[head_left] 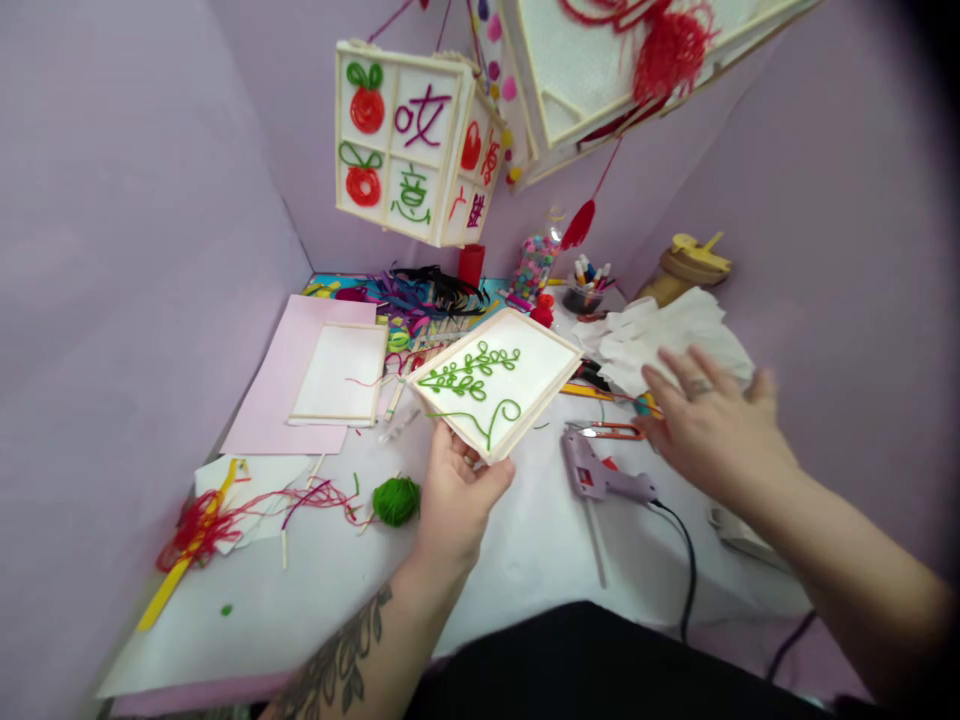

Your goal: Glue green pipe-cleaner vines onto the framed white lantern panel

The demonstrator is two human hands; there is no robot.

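Note:
My left hand (461,490) grips the lower corner of a framed white panel (536,360), thumb along its edge, and holds it tilted above the table. Green yarn on the panel forms a leafy sprig (469,370) and a curling line. My right hand (712,420) is raised at the right with its fingers apart, holding nothing, slightly blurred. Beneath and beside it are orange-handled snips (611,430) and crumpled white tissue (675,340). A lilac glue gun (600,470) lies on the table between my hands. A ball of green yarn (396,499) sits left of my left wrist.
A decorated lantern (397,140) and a larger one (592,70) hang overhead. Another framed panel (341,375) rests on pink card (259,380) at left. Red yarn (199,530), a pen tub (585,295) and a pompom bottle (534,265) stand around. The glue gun's cord (686,550) trails forward.

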